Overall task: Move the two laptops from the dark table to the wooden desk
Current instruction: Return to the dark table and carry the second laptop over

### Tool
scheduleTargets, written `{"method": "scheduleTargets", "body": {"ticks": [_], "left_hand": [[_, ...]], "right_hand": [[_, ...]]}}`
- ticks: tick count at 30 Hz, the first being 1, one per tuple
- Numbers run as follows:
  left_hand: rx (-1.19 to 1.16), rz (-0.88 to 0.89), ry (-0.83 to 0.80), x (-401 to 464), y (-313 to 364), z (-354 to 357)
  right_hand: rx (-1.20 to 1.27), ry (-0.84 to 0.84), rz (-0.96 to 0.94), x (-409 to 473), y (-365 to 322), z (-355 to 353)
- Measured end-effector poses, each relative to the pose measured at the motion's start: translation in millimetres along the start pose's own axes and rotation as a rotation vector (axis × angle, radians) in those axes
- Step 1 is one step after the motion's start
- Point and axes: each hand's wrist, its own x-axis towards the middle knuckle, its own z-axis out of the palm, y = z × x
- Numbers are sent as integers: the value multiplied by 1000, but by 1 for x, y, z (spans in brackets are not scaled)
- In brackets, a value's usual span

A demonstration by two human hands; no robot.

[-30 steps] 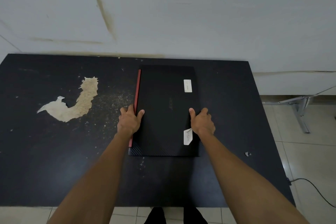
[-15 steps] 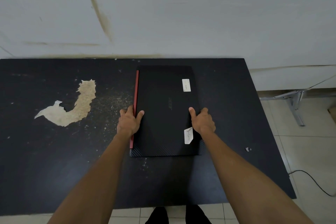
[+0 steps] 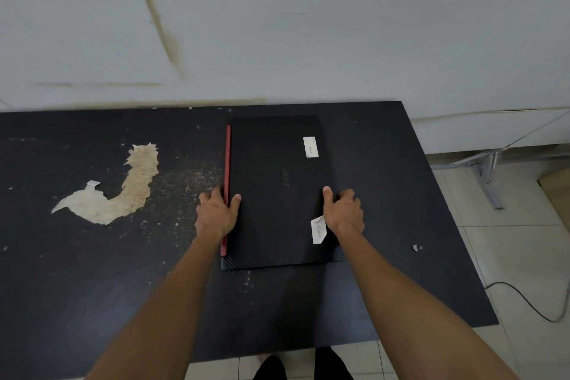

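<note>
A closed black laptop (image 3: 274, 182) with a red hinge strip along its left side and two white stickers lies on the dark table (image 3: 92, 287). A second laptop's textured edge (image 3: 277, 263) shows beneath it at the near side, so the two are stacked. My left hand (image 3: 216, 213) grips the left edge, thumb on the lid and fingers curled over the side. My right hand (image 3: 342, 210) grips the right edge the same way. The wooden desk is out of view.
The table's surface has a large peeled pale patch (image 3: 114, 191) and crumbs at left. A white wall stands behind. On the tiled floor at right are a metal leg frame (image 3: 487, 176) and a black cable (image 3: 524, 302). My feet show below the table's edge.
The view has shifted slightly; both hands stay in the same grip on the laptop's sides. The laptops have not visibly left the table.
</note>
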Motion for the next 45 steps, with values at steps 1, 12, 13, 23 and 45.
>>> {"method": "scheduleTargets", "body": {"ticks": [1, 12, 13, 23, 45], "left_hand": [[-10, -12, -13, 0, 2, 0], [-433, -178, -32, 23, 3, -6], [-443, -171, -21, 22, 2, -6], [-471, -188, 46, 8, 33, -8], [-528, 488, 265, -40, 175, -123]], "right_hand": [[8, -7, -5, -4, -1, 1], [68, -183, 127, 14, -11, -3], [71, -177, 122, 15, -11, -3], [109, 26, 50, 12, -5, -12], [617, 250, -268, -16, -75, -177]]}}
